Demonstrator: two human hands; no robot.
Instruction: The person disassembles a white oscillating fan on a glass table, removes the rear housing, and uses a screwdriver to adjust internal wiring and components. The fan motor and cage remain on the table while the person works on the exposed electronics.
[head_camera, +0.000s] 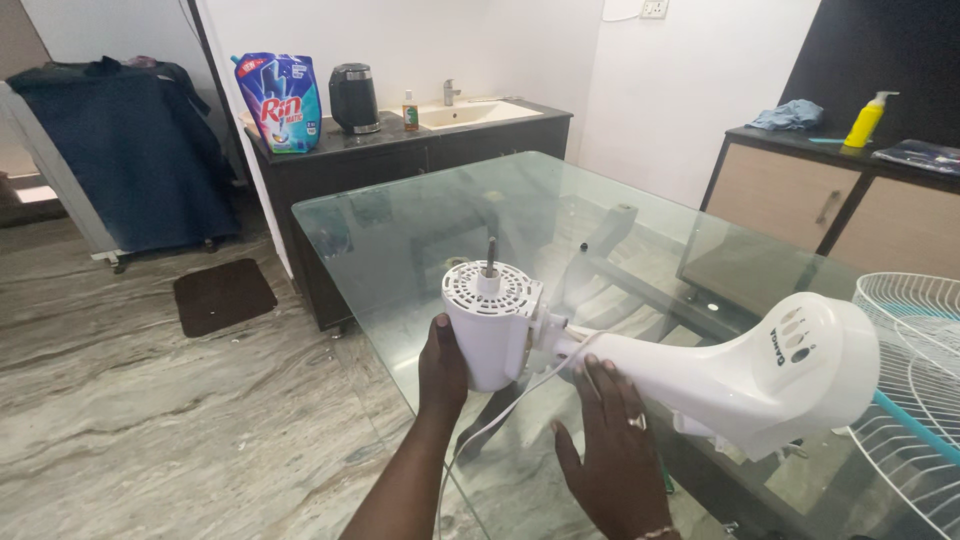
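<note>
White plastic fan body (700, 375) lies on its side on the glass table (420, 225), motor housing (490, 320) and bare shaft (491, 255) pointing up. The left hand (442, 370) cups the motor, fingers wrapped loosely; the right hand (610, 440) rests flat and open against the neck. Judging by this, the motor is being steadied; a wire grille (915, 390) lies beside it, so fitting parts calls for a firm hold.
</note>
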